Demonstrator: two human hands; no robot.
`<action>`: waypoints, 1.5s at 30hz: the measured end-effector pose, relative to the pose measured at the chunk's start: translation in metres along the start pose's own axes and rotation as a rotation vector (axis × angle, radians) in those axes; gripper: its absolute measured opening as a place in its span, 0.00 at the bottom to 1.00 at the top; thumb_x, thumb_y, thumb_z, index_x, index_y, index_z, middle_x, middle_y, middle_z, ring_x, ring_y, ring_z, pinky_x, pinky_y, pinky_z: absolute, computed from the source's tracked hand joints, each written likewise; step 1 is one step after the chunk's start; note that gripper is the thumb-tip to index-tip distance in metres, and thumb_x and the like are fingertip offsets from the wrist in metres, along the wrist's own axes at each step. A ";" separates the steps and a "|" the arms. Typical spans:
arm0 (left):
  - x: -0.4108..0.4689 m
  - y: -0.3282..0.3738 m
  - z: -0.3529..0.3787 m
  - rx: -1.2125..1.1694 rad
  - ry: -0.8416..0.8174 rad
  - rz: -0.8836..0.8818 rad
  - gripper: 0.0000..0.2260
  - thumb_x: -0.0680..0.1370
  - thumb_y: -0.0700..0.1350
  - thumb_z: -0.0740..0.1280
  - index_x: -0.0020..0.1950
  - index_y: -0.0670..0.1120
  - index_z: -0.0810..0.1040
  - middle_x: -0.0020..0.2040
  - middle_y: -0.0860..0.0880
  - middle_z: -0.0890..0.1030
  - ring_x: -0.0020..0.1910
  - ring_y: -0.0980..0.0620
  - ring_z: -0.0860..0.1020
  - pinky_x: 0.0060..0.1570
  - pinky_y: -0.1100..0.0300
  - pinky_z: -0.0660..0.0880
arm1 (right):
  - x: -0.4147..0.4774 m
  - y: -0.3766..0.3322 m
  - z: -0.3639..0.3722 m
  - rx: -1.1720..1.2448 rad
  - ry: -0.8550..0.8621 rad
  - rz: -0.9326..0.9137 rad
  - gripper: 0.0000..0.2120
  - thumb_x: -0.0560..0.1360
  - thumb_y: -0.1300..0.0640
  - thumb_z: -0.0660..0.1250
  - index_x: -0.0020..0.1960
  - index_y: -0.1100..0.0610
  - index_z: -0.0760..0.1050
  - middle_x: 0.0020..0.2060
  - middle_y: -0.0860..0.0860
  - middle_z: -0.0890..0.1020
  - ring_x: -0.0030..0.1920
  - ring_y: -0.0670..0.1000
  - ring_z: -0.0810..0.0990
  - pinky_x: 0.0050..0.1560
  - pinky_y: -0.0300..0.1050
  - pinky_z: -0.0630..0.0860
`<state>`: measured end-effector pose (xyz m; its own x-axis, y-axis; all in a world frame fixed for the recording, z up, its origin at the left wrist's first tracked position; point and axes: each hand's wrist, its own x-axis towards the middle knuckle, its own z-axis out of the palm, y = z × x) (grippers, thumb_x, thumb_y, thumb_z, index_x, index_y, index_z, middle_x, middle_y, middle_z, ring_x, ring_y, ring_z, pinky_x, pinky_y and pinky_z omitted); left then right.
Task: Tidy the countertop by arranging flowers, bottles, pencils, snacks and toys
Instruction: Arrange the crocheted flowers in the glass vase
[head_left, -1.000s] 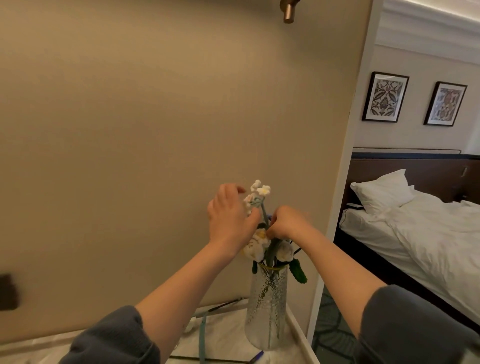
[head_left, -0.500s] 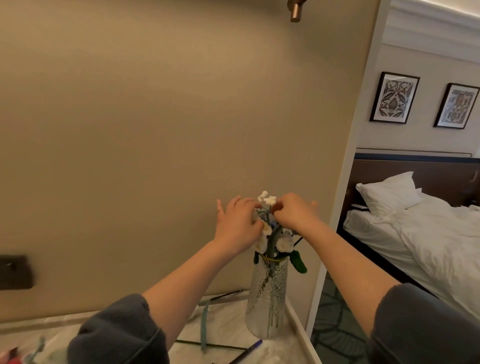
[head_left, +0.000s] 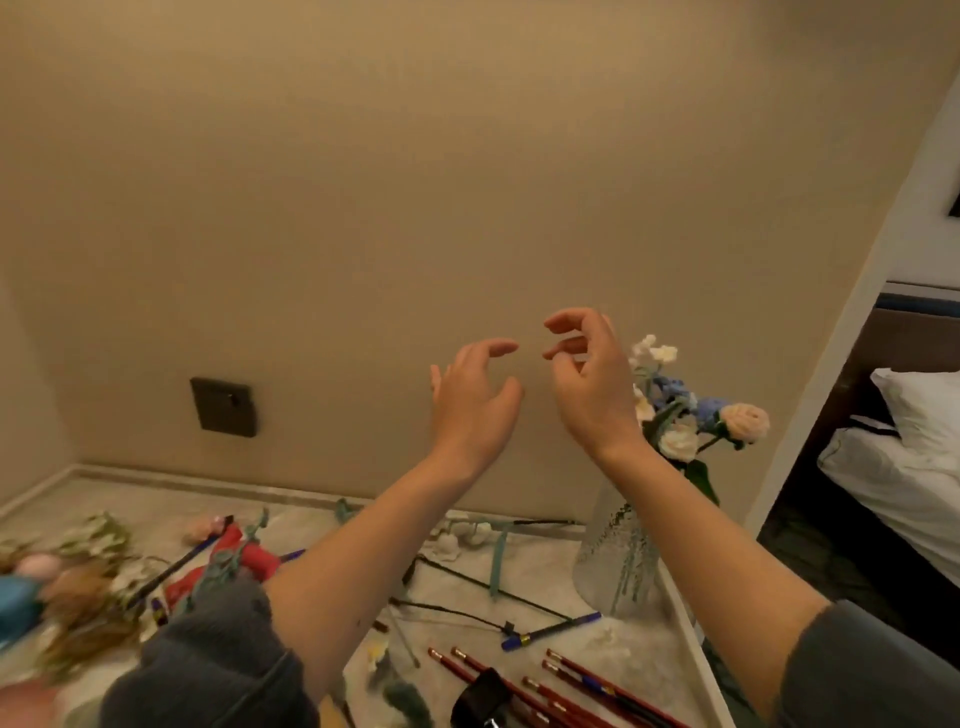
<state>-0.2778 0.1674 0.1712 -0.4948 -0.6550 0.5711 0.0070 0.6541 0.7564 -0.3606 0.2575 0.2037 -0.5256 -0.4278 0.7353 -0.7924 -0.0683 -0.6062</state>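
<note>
L hand (head_left: 475, 410), R hand (head_left: 595, 395) grips apart, empty, near flowers (head_left: 737, 422) in vase (head_left: 618, 556); print on pencils (head_left: 587, 674) unreadable.

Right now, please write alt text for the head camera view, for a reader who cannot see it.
The left hand and the right hand hover open and empty near a glass vase of flowers on a pale countertop. Loose stems, pens and red pencils lie scattered on it.

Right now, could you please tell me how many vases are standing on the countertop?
1. The clear glass vase stands at the right edge of the countertop, holding flowers, partly behind the right forearm. The blurred left end could hide another.
</note>
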 end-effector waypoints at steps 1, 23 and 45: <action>-0.006 -0.011 -0.014 0.005 0.022 -0.022 0.16 0.74 0.42 0.64 0.60 0.55 0.74 0.62 0.55 0.75 0.67 0.55 0.69 0.75 0.43 0.50 | -0.007 -0.004 0.017 0.041 -0.045 0.007 0.14 0.74 0.69 0.59 0.52 0.52 0.72 0.51 0.49 0.75 0.47 0.50 0.78 0.47 0.41 0.76; -0.119 -0.194 -0.223 0.281 -0.192 -0.614 0.15 0.75 0.45 0.68 0.61 0.52 0.73 0.57 0.52 0.78 0.54 0.52 0.78 0.54 0.52 0.77 | -0.140 -0.034 0.254 0.045 -0.826 0.391 0.07 0.75 0.59 0.63 0.50 0.49 0.77 0.44 0.48 0.81 0.44 0.51 0.81 0.45 0.50 0.80; -0.099 -0.228 -0.223 0.001 -0.250 -0.625 0.08 0.82 0.44 0.57 0.58 0.47 0.73 0.48 0.53 0.77 0.47 0.54 0.77 0.51 0.57 0.75 | -0.150 -0.046 0.296 0.552 -0.750 1.067 0.11 0.80 0.53 0.63 0.50 0.59 0.79 0.43 0.56 0.84 0.39 0.51 0.82 0.34 0.41 0.79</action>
<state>-0.0367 -0.0019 0.0133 -0.5918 -0.8034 -0.0654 -0.3468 0.1805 0.9204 -0.1535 0.0580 0.0317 -0.3614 -0.8553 -0.3712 0.1878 0.3232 -0.9275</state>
